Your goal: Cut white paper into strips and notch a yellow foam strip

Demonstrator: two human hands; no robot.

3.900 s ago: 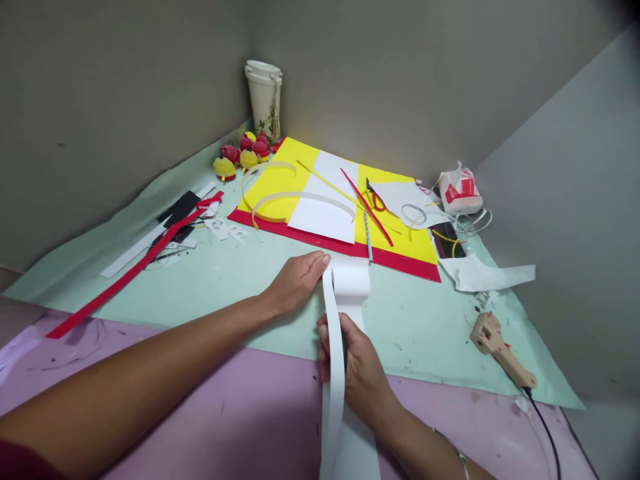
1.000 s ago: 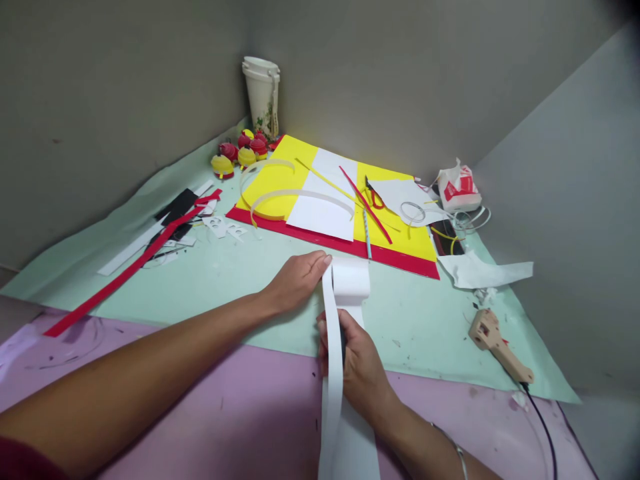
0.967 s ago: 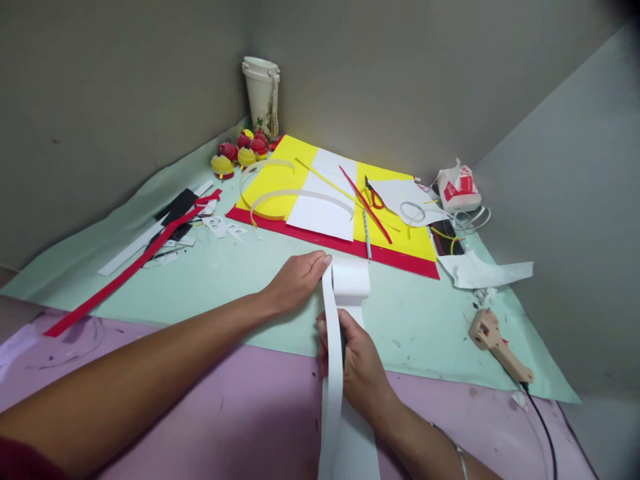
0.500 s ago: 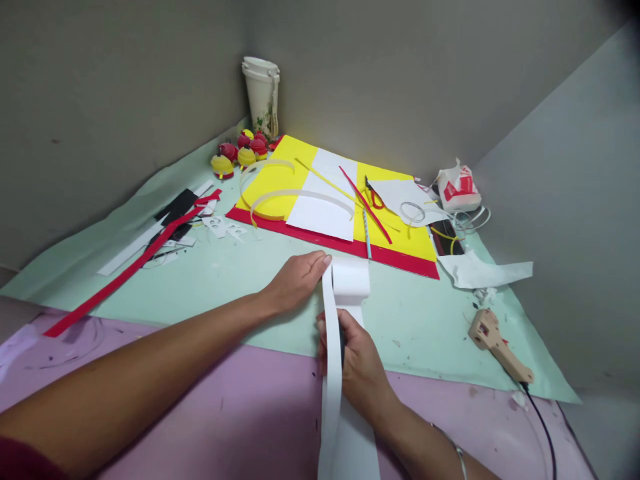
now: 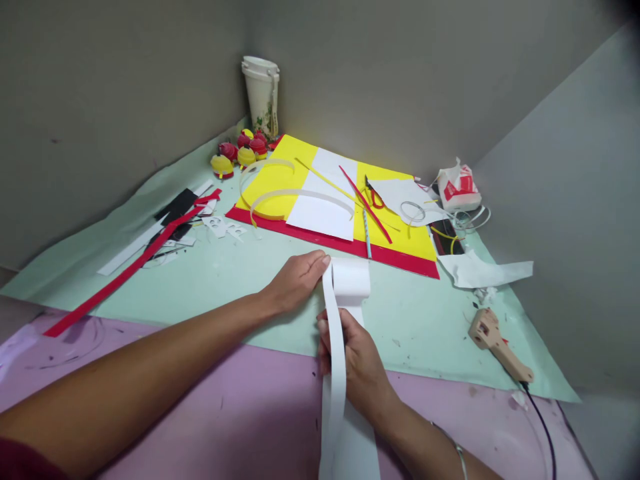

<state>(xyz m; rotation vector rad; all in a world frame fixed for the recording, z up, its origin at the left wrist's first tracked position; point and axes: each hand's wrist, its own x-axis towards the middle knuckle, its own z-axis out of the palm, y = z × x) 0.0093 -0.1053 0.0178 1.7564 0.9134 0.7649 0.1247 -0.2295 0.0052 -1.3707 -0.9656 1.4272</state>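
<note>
My left hand point(image 5: 300, 280) is closed, its thumb and fingers pinching the edge of a white sheet point(image 5: 353, 427) beside its curled far end. A narrow white strip point(image 5: 338, 367) runs from that end down toward me, partly separated from the wider sheet. Just below, my right hand point(image 5: 360, 353) is wrapped round scissors behind the strip; the strip and fingers hide them now, though a dark handle showed a moment ago. The sheet extends past the bottom of the view.
Ahead lies a yellow, white and red board point(image 5: 330, 193) with loose strips, pliers point(image 5: 375, 197) and a pencil point(image 5: 367, 233). A glue gun point(image 5: 500, 347) rests at right. Left are a long red strip point(image 5: 135, 267) and scraps; small red-yellow lanterns point(image 5: 223, 165) stand near a white cup point(image 5: 262, 93).
The white strip has swung slightly right across my right hand, covering the dark handle. My left hand keeps its grip in nearly the same place.
</note>
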